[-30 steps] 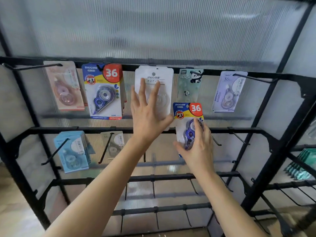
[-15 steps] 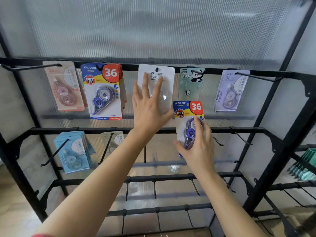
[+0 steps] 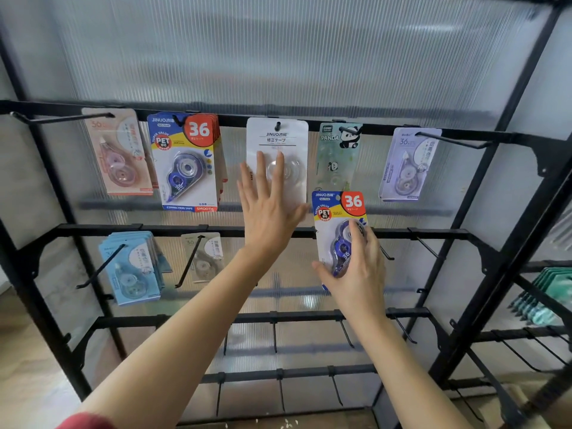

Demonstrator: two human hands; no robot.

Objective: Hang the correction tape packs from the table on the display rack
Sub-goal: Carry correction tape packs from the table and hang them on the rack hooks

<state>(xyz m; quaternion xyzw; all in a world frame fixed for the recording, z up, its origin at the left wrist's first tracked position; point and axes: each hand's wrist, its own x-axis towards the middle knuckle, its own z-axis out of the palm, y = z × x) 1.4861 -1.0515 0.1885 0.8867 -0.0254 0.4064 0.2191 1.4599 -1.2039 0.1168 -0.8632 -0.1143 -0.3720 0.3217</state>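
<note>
My left hand [image 3: 272, 212] rests flat, fingers straight, on the white carded pack [image 3: 277, 139]. My right hand [image 3: 356, 270] grips the blue-and-yellow carded tape pack [image 3: 337, 209]. I'd hook it left of the white one.

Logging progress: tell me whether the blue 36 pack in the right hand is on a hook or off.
Off. The right hand grips the blue 36 pack in mid-air; no hook shows at its top.

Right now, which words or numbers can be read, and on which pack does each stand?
"JINUO", "36", "PET", "CORRECTION TAPE", "SMOOTH": hung blue pack.
"JINUO": white pack.
"PANDA": green pack.
"JINUO", "36", "PET": held pack.
"36": lilac pack.
Other print is too blurred.
</note>
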